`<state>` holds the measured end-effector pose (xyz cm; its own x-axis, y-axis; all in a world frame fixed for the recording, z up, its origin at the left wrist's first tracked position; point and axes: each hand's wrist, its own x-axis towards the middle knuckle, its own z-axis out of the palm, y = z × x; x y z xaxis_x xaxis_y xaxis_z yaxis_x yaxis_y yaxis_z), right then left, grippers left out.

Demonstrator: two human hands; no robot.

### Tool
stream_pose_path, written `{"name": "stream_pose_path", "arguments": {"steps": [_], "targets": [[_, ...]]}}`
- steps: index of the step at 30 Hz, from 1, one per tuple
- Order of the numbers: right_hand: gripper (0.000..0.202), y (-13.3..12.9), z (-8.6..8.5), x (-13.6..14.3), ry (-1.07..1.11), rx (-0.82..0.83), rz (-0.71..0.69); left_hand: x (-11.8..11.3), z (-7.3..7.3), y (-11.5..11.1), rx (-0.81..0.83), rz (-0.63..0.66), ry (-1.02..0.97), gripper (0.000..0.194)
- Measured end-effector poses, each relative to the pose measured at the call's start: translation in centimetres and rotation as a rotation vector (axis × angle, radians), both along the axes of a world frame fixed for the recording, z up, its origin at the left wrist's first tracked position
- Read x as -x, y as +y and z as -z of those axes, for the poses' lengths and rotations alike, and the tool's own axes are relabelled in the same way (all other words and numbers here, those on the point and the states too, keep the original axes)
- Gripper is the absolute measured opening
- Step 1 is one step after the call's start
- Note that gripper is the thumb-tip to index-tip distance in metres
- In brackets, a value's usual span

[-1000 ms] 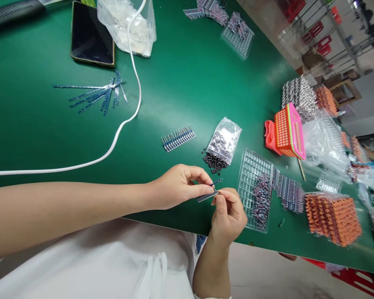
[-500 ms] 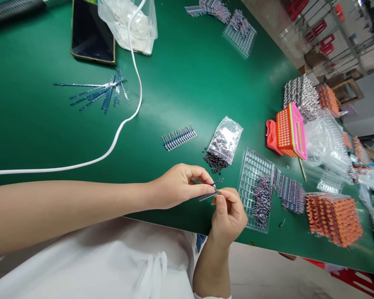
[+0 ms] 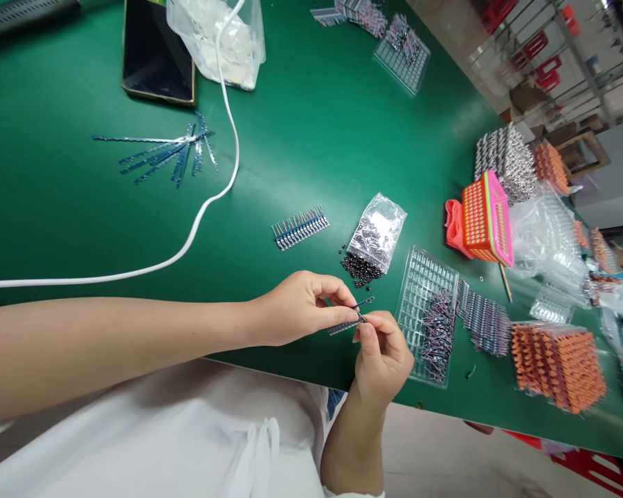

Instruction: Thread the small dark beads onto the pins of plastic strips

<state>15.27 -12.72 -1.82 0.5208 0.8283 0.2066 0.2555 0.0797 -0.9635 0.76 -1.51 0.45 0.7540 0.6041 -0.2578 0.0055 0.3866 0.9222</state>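
Note:
My left hand (image 3: 311, 309) pinches a thin dark blue strip (image 3: 345, 327) between thumb and fingers. Right beside it, my right hand (image 3: 383, 356) is closed at the strip's end, fingertips pressed together; what they grip is too small to name. Just beyond the hands lies a pile of small black beads (image 3: 361, 268) at the mouth of a clear plastic bag (image 3: 378, 232). A row of blue-and-white pieces with thin pins (image 3: 301, 228) rests to the left of the bag. On the right, a clear tray (image 3: 414, 311) holds a heap of small dark and pink wired pieces (image 3: 438, 335).
A white cable (image 3: 202, 211) curves across the green table (image 3: 311, 152). Blue strips (image 3: 160, 153), a phone (image 3: 158, 55) and a tub (image 3: 233, 55) are at upper left. Orange stacks (image 3: 558, 366), a basket (image 3: 485, 218) and plastic trays (image 3: 543, 228) stand at right.
The view has shifted very slightly, so the table objects appear a little further right. Both hands keep nearly the same pose at the strip.

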Motion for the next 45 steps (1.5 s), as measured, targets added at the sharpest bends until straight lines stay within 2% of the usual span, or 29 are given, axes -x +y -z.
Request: {"name": "stream_pose_path", "arguments": {"steps": [5, 10, 16, 28, 35, 45], "targets": [[0.002, -0.1, -0.2, -0.7, 0.179, 0.115, -0.085, 0.1, -0.2, 0.4, -0.045, 0.052, 0.063, 0.019], [0.012, 0.0, -0.2, -1.3, 0.395, 0.176, -0.192, 0.1, -0.5, 0.7, 0.028, 0.113, 0.114, 0.021], [0.015, 0.3, -0.4, -1.5, 0.530, 0.224, -0.233, 0.0, -0.6, 0.6, 0.021, 0.136, 0.140, 0.021], [0.022, 0.3, -0.4, -1.7, 0.550, 0.297, -0.249, 0.3, -1.0, 0.7, -0.033, 0.170, 0.156, 0.017], [0.015, 0.2, -0.3, -1.7, 0.527, 0.292, -0.253, 0.3, -0.9, 0.6, -0.106, 0.170, 0.169, 0.014], [0.014, 0.2, -0.2, -1.5, 0.491, 0.283, -0.250, 0.3, -0.8, 0.5, -0.101, 0.157, 0.179, 0.014]]}}
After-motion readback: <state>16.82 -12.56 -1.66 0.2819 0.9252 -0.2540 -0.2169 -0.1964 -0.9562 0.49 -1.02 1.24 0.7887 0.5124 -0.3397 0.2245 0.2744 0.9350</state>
